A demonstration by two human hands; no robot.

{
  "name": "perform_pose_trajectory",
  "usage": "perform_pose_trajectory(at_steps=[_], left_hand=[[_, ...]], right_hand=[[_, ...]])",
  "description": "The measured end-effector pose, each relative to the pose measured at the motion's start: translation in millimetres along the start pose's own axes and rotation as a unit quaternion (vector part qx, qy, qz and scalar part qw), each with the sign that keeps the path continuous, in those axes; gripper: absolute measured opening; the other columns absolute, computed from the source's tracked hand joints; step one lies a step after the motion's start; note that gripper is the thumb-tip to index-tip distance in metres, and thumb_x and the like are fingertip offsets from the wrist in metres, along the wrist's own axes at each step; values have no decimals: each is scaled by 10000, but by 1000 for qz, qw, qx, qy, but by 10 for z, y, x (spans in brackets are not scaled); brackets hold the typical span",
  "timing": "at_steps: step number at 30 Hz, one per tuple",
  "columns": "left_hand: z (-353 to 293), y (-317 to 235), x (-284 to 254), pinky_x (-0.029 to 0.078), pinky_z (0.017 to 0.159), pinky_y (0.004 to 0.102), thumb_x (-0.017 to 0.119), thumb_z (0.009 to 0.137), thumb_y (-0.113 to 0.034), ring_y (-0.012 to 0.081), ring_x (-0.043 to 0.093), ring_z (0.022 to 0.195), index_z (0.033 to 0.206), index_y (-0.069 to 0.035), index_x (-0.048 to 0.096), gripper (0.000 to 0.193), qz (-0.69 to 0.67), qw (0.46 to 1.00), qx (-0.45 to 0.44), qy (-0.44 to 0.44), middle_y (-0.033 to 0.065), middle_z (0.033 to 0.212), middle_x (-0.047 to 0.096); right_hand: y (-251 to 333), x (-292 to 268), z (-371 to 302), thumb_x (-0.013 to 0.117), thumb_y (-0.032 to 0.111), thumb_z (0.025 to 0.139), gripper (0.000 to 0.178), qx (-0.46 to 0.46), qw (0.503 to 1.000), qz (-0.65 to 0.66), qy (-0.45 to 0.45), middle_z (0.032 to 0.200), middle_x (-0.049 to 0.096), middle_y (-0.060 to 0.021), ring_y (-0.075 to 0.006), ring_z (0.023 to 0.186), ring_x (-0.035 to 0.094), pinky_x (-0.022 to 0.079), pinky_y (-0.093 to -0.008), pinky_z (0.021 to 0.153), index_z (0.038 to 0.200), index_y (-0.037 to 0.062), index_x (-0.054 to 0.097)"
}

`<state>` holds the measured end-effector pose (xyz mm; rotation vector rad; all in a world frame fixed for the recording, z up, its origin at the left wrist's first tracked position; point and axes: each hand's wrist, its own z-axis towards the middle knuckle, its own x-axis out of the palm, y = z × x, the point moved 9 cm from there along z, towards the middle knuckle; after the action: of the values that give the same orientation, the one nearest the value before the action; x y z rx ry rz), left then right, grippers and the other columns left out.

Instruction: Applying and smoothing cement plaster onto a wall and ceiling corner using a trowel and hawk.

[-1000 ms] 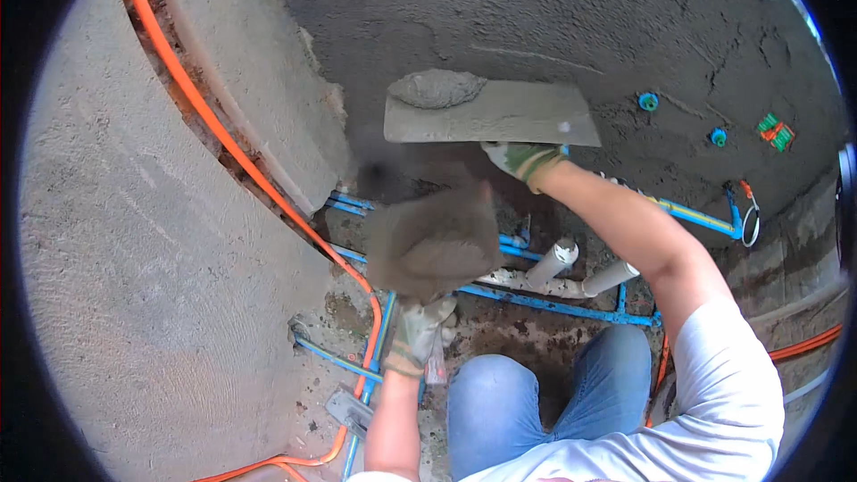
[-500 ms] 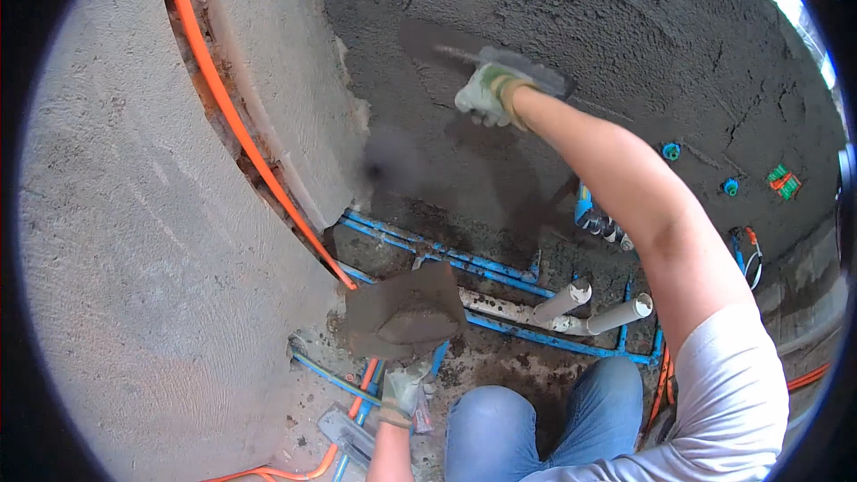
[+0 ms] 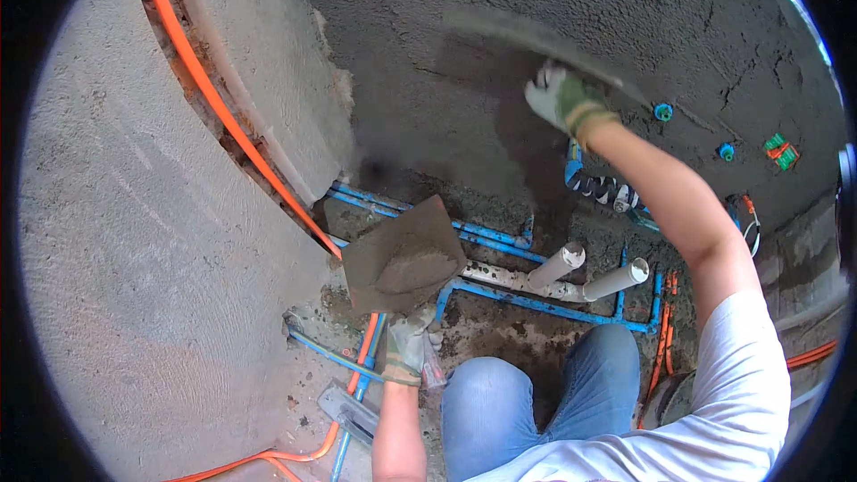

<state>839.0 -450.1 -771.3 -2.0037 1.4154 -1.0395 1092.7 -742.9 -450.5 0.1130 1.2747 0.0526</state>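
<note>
My right hand [image 3: 564,100], in a pale glove with a green and yellow cuff, is closed on a plastering trowel. The trowel's long blade [image 3: 536,38] is smeared by motion and lies along the wet grey mortar wall [image 3: 420,0]. Down at the lower middle, my left hand [image 3: 409,346], gloved the same way, grips a square hawk [image 3: 368,261] from below; its handle is mostly hidden. A mound of grey mortar [image 3: 415,273] rests on the hawk's plate.
Blue pipes [image 3: 527,305] and two upright white pipe stubs [image 3: 616,281] stand low at the wall's foot. An orange conduit [image 3: 210,85] runs down a groove in the left wall. Another trowel [image 3: 348,412] lies on the floor. Blue fittings [image 3: 662,112] stick out at right.
My right hand has swept the trowel rightward and slightly down along the wall. The hawk in my left hand has risen a little and turned, with the mortar still on it.
</note>
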Motion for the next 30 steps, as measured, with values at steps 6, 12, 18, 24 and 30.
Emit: perform_pose_trajectory(at_steps=[6,12,18,24,30], left_hand=[[126,-293,865,394,416,273,707,821,-254,137,486,483,869,-101,583,203,-38,995,32,86,22,673,531],[81,-499,1906,442,505,311,709,830,-262,173,530,592,981,-82,623,250,-181,978,-12,101,36,766,568],[-58,-379,2292,445,617,340,664,853,-272,175,538,689,1046,-123,611,250,-321,946,-36,29,19,832,566],[295,-322,2136,451,680,385,639,886,-267,191,556,760,967,-107,584,188,-335,942,-23,-1,29,885,583],[440,-357,2046,451,658,365,596,914,-220,183,543,673,896,-84,575,139,-358,932,-7,-55,18,774,552]], right_hand=[[-366,559,-171,582,353,775,420,-39,993,-91,65,1104,650,-193,-400,1028,614,483,-465,908,1063,63,679],[-422,350,46,620,243,729,192,98,930,200,291,671,617,-73,-205,528,550,431,-357,477,805,69,648],[-396,-497,22,635,289,741,237,47,923,352,147,667,616,-66,-160,506,537,426,-303,465,792,57,643],[-2,12,-213,686,305,705,303,12,976,185,111,714,660,-88,-175,622,644,513,-333,577,815,24,660],[144,450,-23,654,263,715,252,47,961,207,177,646,624,-88,-182,512,572,467,-329,510,806,28,650]])
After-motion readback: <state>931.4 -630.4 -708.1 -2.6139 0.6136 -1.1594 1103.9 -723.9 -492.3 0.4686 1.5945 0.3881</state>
